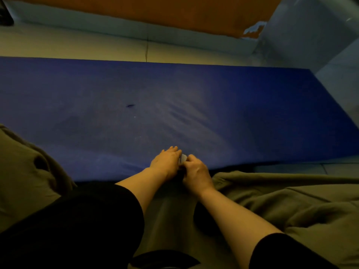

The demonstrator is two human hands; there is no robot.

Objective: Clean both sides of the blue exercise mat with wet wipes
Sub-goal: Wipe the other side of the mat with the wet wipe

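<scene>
Mat runs left-right; both hands' grips pinch a wipe.

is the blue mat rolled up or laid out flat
Laid out flat: the blue exercise mat lies spread across the floor, no rolled end in view; its left end runs out of frame.

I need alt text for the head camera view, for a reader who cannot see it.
Two hands meet at the near edge of a blue exercise mat on the floor, the left hand and right hand handling a small pale wipe between them.
</scene>
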